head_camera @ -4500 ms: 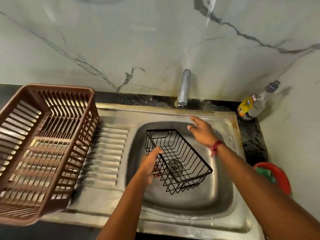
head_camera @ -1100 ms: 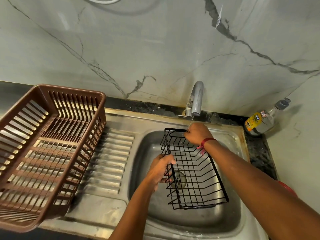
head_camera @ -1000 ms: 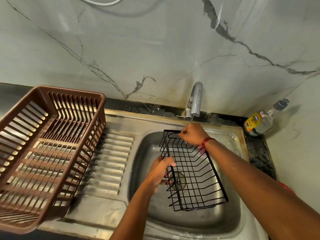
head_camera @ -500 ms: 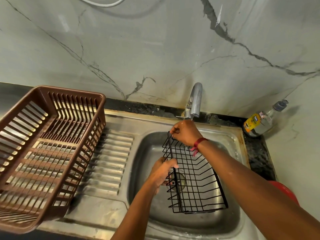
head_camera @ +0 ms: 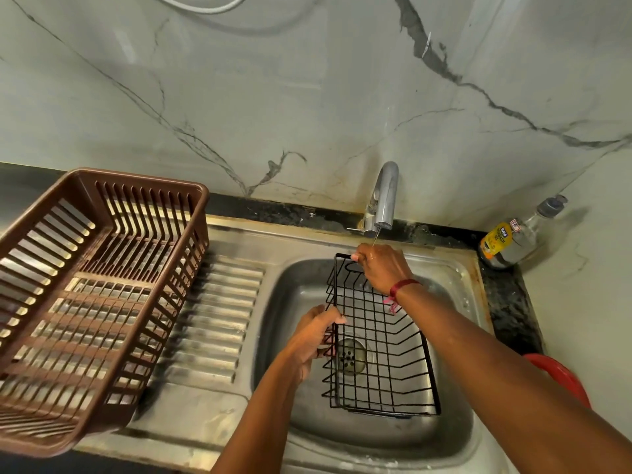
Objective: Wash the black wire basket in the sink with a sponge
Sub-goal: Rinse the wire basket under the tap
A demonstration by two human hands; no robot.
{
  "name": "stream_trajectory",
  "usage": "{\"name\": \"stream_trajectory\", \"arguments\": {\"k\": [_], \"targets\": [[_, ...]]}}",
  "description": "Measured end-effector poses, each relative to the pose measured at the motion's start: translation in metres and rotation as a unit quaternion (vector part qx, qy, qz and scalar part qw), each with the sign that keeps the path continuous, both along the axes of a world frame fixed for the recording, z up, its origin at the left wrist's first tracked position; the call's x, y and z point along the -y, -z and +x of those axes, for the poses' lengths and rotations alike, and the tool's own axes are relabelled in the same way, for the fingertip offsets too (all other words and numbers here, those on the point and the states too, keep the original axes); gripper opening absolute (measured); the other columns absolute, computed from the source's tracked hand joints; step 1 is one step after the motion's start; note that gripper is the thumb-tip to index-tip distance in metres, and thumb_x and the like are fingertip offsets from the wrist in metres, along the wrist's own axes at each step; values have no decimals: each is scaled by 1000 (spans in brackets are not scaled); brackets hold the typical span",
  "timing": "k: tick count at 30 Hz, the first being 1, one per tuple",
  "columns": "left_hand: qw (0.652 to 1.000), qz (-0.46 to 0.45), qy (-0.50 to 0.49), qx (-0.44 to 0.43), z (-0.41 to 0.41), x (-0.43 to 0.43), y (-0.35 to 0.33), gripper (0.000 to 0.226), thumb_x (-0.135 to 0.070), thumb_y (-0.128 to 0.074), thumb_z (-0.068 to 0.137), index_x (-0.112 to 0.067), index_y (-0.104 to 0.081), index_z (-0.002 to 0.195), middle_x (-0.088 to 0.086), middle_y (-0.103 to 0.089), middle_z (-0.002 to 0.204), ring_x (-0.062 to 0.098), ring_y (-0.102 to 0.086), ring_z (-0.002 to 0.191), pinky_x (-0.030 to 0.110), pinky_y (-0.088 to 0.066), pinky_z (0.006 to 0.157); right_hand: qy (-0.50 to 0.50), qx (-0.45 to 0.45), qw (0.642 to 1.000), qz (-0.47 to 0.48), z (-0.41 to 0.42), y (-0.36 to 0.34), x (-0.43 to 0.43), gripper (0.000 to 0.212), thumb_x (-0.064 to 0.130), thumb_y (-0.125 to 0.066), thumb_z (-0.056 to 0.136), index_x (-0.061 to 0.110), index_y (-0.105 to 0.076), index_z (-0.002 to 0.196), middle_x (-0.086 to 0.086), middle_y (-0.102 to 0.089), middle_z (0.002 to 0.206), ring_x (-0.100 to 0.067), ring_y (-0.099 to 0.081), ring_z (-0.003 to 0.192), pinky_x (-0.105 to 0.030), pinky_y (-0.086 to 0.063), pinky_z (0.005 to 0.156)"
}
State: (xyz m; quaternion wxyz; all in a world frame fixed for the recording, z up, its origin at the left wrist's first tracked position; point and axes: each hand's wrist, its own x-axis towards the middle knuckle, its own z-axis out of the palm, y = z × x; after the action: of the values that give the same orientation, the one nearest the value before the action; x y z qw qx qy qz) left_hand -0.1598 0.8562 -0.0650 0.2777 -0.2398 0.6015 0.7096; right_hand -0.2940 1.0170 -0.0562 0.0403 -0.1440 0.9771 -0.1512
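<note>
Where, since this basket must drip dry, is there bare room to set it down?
The ribbed drainboard between the brown crate and the sink bowl is bare, as is the steel ledge in front of it. The bowl is crowded: the black wire basket, left hand and right hand fill it. A bottle takes the right corner.

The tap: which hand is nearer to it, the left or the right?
Right. The right hand grips the far end of the black wire basket, just below the tap. The left hand holds the basket's left rim, nearer the person, beside the drain.
</note>
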Motion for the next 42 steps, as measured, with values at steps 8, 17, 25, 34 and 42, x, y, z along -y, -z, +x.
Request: {"name": "stream_trajectory", "arguments": {"k": [8, 17, 25, 34, 42], "targets": [[973, 189, -129, -13, 5, 50, 9, 57, -48, -73, 84, -9, -68, 125, 31, -64, 131, 40, -65, 112, 44, -57, 91, 101, -6, 994, 28, 5, 5, -19, 20, 14, -54, 93, 10, -58, 112, -11, -66, 92, -26, -63, 82, -32, -52, 69], [973, 161, -162, -19, 10, 58, 18, 90, -53, -90, 61, -6, -61, 132, 28, -63, 132, 46, -60, 125, 63, -53, 98, 236, 34, 971, -10, 8, 12, -24, 18, 12, -54, 90, 6, -67, 103, -17, -69, 99, -31, -64, 93, -35, -51, 76], [996, 2, -83, -44, -1, 55, -3, 19, -31, -60, 82, -13, -56, 87, 12, -57, 92, 25, -59, 78, 35, -51, 65, 70, -33, 996, -42, 19, 12, -17, 24, 2, -59, 85, 11, -64, 107, -7, -63, 106, -23, -58, 100, -35, -51, 88], [995, -44, -72, -46, -11, 51, -15, 50, -57, -60, 72, -22, -59, 108, 14, -62, 104, 27, -59, 82, 30, -47, 54, -15, 141, 990, -6, -4, -3, -15, 13, 13, -62, 86, 17, -74, 83, 1, -72, 93, -13, -64, 87, -32, -51, 88], [998, -2, -60, -28, -6, 46, -15, 76, -66, -64, 55, -25, -56, 117, 25, -60, 120, 28, -61, 82, 34, -49, 60, -36, 147, 988, -29, -9, -20, -10, 13, 6, -63, 82, 13, -74, 78, 1, -73, 82, -11, -68, 78, -33, -54, 85]]}}
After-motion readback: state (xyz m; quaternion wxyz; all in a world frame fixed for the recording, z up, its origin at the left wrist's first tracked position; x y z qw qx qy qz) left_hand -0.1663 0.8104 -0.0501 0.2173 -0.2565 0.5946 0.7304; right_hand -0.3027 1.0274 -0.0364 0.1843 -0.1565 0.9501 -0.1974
